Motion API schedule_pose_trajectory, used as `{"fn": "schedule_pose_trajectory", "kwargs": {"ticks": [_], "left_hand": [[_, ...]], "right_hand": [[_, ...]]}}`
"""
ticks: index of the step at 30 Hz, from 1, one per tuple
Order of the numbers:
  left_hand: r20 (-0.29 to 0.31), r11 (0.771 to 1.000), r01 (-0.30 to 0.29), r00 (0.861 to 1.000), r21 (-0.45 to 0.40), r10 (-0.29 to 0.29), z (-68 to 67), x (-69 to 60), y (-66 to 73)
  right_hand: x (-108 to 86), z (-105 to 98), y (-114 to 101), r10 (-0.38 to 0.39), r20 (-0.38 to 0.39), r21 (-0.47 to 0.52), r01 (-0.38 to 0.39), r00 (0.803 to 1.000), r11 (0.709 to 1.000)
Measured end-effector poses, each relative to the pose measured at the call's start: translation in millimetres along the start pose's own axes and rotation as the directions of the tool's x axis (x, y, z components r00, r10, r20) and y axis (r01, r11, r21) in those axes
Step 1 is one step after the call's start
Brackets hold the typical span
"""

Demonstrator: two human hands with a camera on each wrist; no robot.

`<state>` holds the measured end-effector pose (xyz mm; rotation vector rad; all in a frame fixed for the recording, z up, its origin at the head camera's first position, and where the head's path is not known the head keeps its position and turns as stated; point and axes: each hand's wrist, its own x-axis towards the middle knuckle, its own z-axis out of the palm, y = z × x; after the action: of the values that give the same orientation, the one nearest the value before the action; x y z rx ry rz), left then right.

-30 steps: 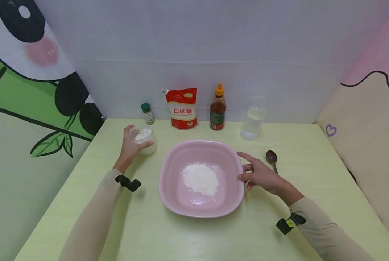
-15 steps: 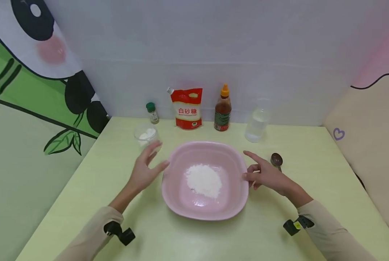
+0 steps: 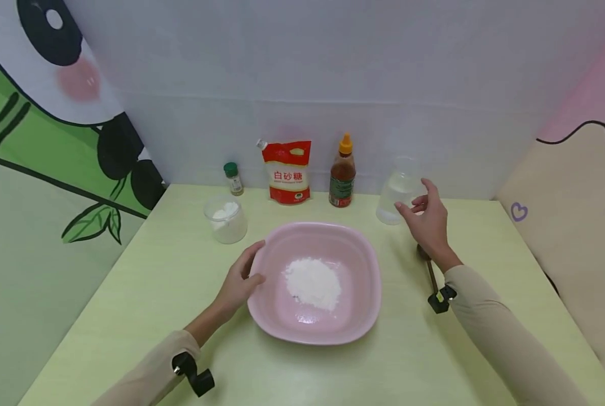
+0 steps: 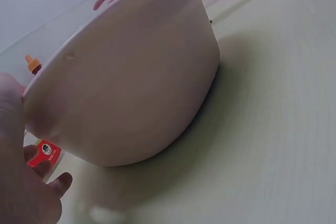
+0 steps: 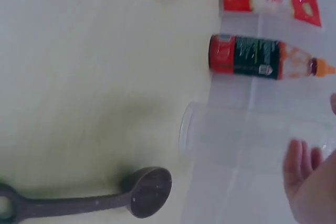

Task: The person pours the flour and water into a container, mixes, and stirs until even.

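A pink plastic basin point(image 3: 355, 316) stands mid-table, with a mound of white powder point(image 3: 312, 283) on its bottom. At its left rim my left hand point(image 3: 236, 288) holds on, thumb over the edge. Some of its fingers point(image 4: 62, 183) show below the basin's outer wall in the left wrist view. My right hand point(image 3: 429, 220) is beside a tall clear container point(image 3: 396, 194) of water, thumb and index finger spread. Whether they touch it I cannot tell. Under the right wrist lies a dark brown measuring spoon point(image 5: 149, 192).
Left of the basin stands a clear jar point(image 3: 227, 220) of white powder. Along the back are a small green-capped bottle point(image 3: 234, 179), a red and white sugar pouch point(image 3: 288, 173) and a sauce bottle point(image 3: 342, 172) with an orange nozzle cap. A cloth wall point(image 3: 221, 129) closes off the back.
My left hand let go of the powder jar and moved right and nearer to the basin's left rim. My right hand left the basin's right rim and went up to the water container.
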<state>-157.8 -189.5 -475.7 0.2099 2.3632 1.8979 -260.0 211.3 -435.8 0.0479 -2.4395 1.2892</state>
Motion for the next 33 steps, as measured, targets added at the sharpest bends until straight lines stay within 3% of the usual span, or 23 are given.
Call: {"fn": "schedule_pose_trajectory", "kwargs": {"ticks": [2,4,12,23,33], "left_hand": [[0.001,1.000,0.009,1.000,-0.010,-0.009,0.4,-1.1,0.2],[-0.003,1.000,0.026,1.000,-0.016,-0.026,1.2,-2.3,1.1],[-0.049,0.998,0.065,0.997,-0.008,-0.065,1.9,-5.5,5.0],[-0.051,0.999,0.050,0.997,-0.008,-0.050,0.6,-5.2,3.8],[-0.045,0.998,0.061,0.997,-0.019,-0.061,1.7,-4.3,5.3]], "right_hand": [[9.6,7,7,-0.020,-0.102,-0.029,0.017,0.995,0.999],[18.6,13,11,-0.024,-0.142,-0.051,0.016,0.990,0.999],[42.6,31,16,0.068,-0.125,0.000,-0.069,0.990,0.998],[56.2,47,26,0.084,-0.169,0.095,-0.069,0.982,0.993],[63.6,62,33,0.128,-0.257,0.159,-0.088,0.958,0.983]]}}
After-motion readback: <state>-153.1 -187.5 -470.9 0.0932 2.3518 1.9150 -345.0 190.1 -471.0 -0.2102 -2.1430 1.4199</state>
